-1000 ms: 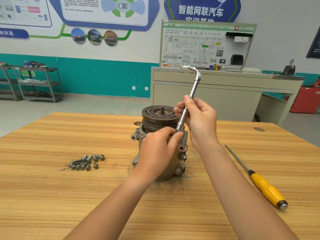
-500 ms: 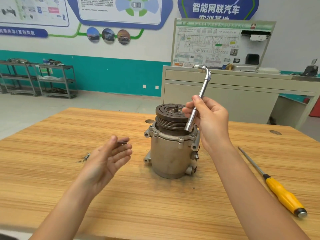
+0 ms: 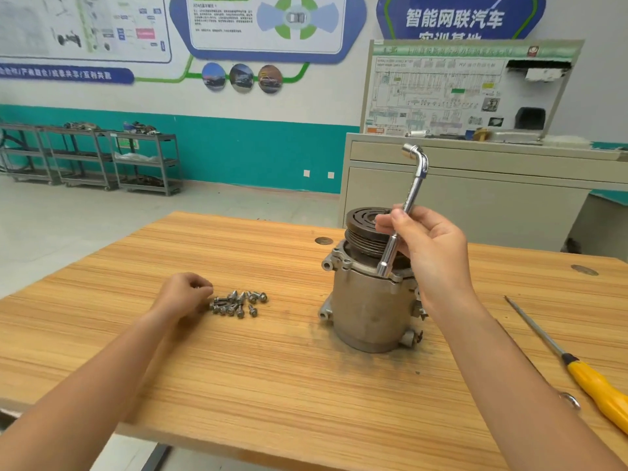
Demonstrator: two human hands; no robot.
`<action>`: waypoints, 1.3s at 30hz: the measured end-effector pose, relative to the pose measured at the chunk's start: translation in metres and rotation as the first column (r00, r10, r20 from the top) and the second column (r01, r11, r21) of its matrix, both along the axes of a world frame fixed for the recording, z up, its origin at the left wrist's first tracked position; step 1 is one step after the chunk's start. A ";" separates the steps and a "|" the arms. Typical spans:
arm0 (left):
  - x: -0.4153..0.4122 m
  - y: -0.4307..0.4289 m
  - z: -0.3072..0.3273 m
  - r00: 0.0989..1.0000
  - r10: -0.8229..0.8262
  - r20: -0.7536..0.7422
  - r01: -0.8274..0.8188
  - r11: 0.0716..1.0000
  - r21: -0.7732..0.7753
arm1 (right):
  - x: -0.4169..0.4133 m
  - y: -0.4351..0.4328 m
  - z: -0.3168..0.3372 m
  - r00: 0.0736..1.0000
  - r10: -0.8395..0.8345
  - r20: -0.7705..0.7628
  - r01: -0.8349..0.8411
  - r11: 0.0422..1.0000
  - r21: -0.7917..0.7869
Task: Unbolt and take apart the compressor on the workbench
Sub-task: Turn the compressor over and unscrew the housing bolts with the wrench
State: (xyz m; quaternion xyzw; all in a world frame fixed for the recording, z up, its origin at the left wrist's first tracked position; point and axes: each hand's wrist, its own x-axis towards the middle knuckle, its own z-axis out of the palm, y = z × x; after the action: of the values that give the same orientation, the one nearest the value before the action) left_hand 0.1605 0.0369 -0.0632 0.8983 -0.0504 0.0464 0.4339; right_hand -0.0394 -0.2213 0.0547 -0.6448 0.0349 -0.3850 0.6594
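The grey metal compressor [image 3: 367, 311] stands upright on the wooden workbench [image 3: 272, 385], its dark grooved pulley [image 3: 362, 222] on top. My right hand [image 3: 436, 253] grips a chrome L-shaped socket wrench [image 3: 413, 195] by its shaft. The wrench stands nearly upright, with its lower socket end at the compressor's top flange on the right. My left hand [image 3: 183, 294] lies on the bench with its fingers curled down at the left edge of a pile of several loose bolts [image 3: 238, 302]. Whether it holds a bolt is hidden by the fingers.
A yellow-handled screwdriver [image 3: 598, 385] lies on the bench at the right, with a small metal ring beside its handle. Behind the bench stands a beige cabinet [image 3: 458, 205] with a wiring diagram board. Grey shelf carts [image 3: 102, 158] line the far left wall.
My left hand left the wrench's socket end, swung left with its palm up, and now rests curled beside the bolt pile. My right hand kept the wrench at the compressor.
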 end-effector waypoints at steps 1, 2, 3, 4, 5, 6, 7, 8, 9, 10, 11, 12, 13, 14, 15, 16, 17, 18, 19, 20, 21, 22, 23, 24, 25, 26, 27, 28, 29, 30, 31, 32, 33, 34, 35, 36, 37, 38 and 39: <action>0.005 -0.003 -0.002 1.000 -0.007 -0.014 0.008 1.000 0.022 | -0.001 0.002 -0.001 1.000 -0.004 -0.006 0.004 1.000 -0.024; 0.009 -0.006 -0.003 1.000 -0.012 -0.011 0.013 0.999 0.042 | -0.003 0.003 -0.003 1.000 -0.004 -0.011 0.003 0.999 -0.050; 0.013 -0.008 -0.004 1.000 -0.017 -0.001 0.017 0.998 0.056 | -0.005 0.005 -0.005 1.000 -0.002 -0.018 0.000 0.997 -0.081; 0.016 -0.010 -0.005 1.000 -0.022 0.009 0.021 0.998 0.065 | -0.009 0.006 -0.007 1.000 -0.003 -0.028 -0.001 0.992 -0.123; 0.019 -0.011 -0.006 0.999 -0.031 0.015 0.030 0.997 0.073 | -0.012 0.006 -0.010 0.999 -0.007 -0.037 0.001 0.986 -0.167; 0.020 -0.011 -0.008 0.999 -0.042 0.021 0.040 0.996 0.077 | -0.017 0.005 -0.014 0.999 -0.009 -0.040 0.001 0.980 -0.200; 0.021 -0.012 -0.010 0.998 -0.049 0.026 0.047 0.996 0.071 | -0.023 0.004 -0.018 0.999 -0.005 -0.038 -0.003 0.976 -0.217; 0.021 -0.011 -0.013 0.998 -0.052 0.036 0.050 0.997 0.055 | -0.029 0.001 -0.022 0.999 0.004 -0.034 -0.012 0.975 -0.224; 0.022 -0.011 -0.016 0.997 -0.055 0.051 0.053 0.998 0.038 | -0.037 -0.003 -0.026 0.999 0.013 -0.033 -0.020 0.973 -0.231; 0.022 -0.011 -0.018 0.996 -0.061 0.068 0.059 0.998 0.029 | -0.046 -0.009 -0.030 0.999 0.016 -0.040 -0.025 0.969 -0.247; 0.022 -0.010 -0.020 0.994 -0.067 0.080 0.066 0.998 0.024 | -0.056 -0.017 -0.034 0.998 0.007 -0.056 -0.023 0.960 -0.277; 0.023 -0.009 -0.022 0.993 -0.076 0.087 0.074 0.997 0.020 | -0.065 -0.027 -0.038 0.997 -0.011 -0.080 -0.015 0.949 -0.316; 0.023 -0.008 -0.023 0.992 -0.087 0.089 0.086 0.996 0.019 | -0.074 -0.040 -0.042 0.993 -0.041 -0.112 -0.001 0.936 -0.353; 0.022 -0.008 -0.024 0.991 -0.098 0.089 0.096 0.995 0.021 | -0.081 -0.055 -0.048 0.984 -0.094 -0.153 0.025 0.917 -0.397; 0.021 -0.009 -0.025 0.990 -0.106 0.093 0.104 0.994 0.027 | -0.087 -0.071 -0.054 0.965 -0.172 -0.198 0.062 0.883 -0.465; 0.020 -0.010 -0.026 0.988 -0.110 0.104 0.107 0.994 0.032 | -0.091 -0.088 -0.061 0.936 -0.266 -0.232 0.099 0.830 -0.549; 0.020 -0.011 -0.027 0.987 -0.111 0.120 0.107 0.994 0.035 | -0.094 -0.104 -0.069 0.902 -0.352 -0.252 0.122 0.766 -0.632; 0.019 -0.013 -0.029 0.985 -0.109 0.135 0.106 0.994 0.034 | -0.095 -0.118 -0.076 0.871 -0.418 -0.258 0.123 0.695 -0.709; 0.019 -0.014 -0.031 0.984 -0.109 0.144 0.106 0.994 0.032 | -0.095 -0.131 -0.083 0.845 -0.467 -0.260 0.096 0.611 -0.785; 0.019 -0.015 -0.033 0.983 -0.109 0.145 0.107 0.994 0.026 | -0.093 -0.143 -0.091 0.823 -0.497 -0.275 0.021 0.511 -0.859; 0.020 -0.015 -0.035 0.984 -0.106 0.141 0.105 0.994 0.014 | -0.090 -0.152 -0.099 0.795 -0.519 -0.316 -0.109 0.390 -0.914; 0.022 -0.014 -0.037 0.986 -0.099 0.135 0.100 0.995 0.000 | -0.087 -0.161 -0.107 0.756 -0.540 -0.370 -0.261 0.270 -0.927; 0.024 -0.013 -0.039 0.987 -0.090 0.134 0.092 0.996 -0.011 | -0.083 -0.167 -0.113 0.714 -0.563 -0.417 -0.387 0.178 -0.905; 0.027 -0.012 -0.041 0.987 -0.079 0.139 0.081 0.997 -0.010 | -0.079 -0.171 -0.116 0.677 -0.581 -0.451 -0.466 0.136 -0.874; 0.029 -0.011 -0.042 0.987 -0.067 0.148 0.068 0.998 -0.004 | -0.075 -0.174 -0.117 0.658 -0.586 -0.473 -0.502 0.126 -0.856; 0.031 -0.010 -0.044 0.987 -0.050 0.150 0.052 0.999 -0.008 | -0.072 -0.176 -0.115 0.655 -0.581 -0.483 -0.513 0.128 -0.849; 0.032 -0.010 -0.045 0.989 -0.028 0.145 0.032 0.999 -0.028 | -0.069 -0.179 -0.114 0.652 -0.575 -0.494 -0.525 0.128 -0.841; 0.033 -0.009 -0.046 0.990 0.002 0.141 0.006 0.998 -0.056 | -0.067 -0.182 -0.112 0.644 -0.573 -0.506 -0.546 0.118 -0.830; 0.032 -0.010 -0.045 0.988 0.028 0.151 -0.015 0.996 -0.085 | -0.066 -0.186 -0.111 0.636 -0.580 -0.510 -0.568 0.096 -0.818; 0.031 -0.013 -0.044 0.984 0.039 0.174 -0.020 0.994 -0.111 | -0.066 -0.191 -0.110 0.630 -0.592 -0.502 -0.584 0.064 -0.809; 0.029 -0.018 -0.041 0.977 0.033 0.209 -0.004 0.990 -0.141 | -0.067 -0.196 -0.109 0.630 -0.610 -0.481 -0.593 0.021 -0.805; 0.025 -0.026 -0.037 0.968 0.015 0.251 0.029 0.985 -0.170 | -0.068 -0.199 -0.108 0.634 -0.624 -0.458 -0.595 -0.014 -0.804; 0.019 -0.036 -0.032 0.951 -0.011 0.309 0.074 0.979 -0.191 | -0.070 -0.200 -0.108 0.643 -0.628 -0.439 -0.581 -0.026 -0.813; 0.010 -0.046 -0.023 0.924 -0.036 0.382 0.118 0.974 -0.192 | -0.071 -0.200 -0.109 0.659 -0.621 -0.424 -0.548 -0.010 -0.836; -0.001 -0.058 -0.013 0.896 -0.056 0.440 0.155 0.969 -0.192 | -0.074 -0.199 -0.110 0.677 -0.611 -0.411 -0.496 0.034 -0.868; -0.013 -0.071 -0.004 0.875 -0.082 0.477 0.208 0.954 -0.217 | -0.078 -0.197 -0.111 0.687 -0.609 -0.396 -0.429 0.100 -0.898; -0.027 -0.085 0.006 0.870 -0.128 0.477 0.276 0.927 -0.254 | -0.084 -0.197 -0.113 0.679 -0.632 -0.374 -0.341 0.180 -0.923; -0.041 -0.101 0.015 0.875 -0.192 0.445 0.347 0.889 -0.298 | -0.091 -0.199 -0.114 0.644 -0.682 -0.345 -0.227 0.260 -0.938; -0.054 -0.115 0.022 0.877 -0.267 0.400 0.413 0.844 -0.342 | -0.100 -0.202 -0.114 0.575 -0.752 -0.322 -0.096 0.329 -0.939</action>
State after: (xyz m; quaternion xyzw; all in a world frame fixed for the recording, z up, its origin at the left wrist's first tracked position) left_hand 0.1063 -0.0784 -0.0411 0.7391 -0.2735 0.1303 0.6017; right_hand -0.1399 -0.4229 -0.0596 -0.9542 0.2323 -0.1870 0.0234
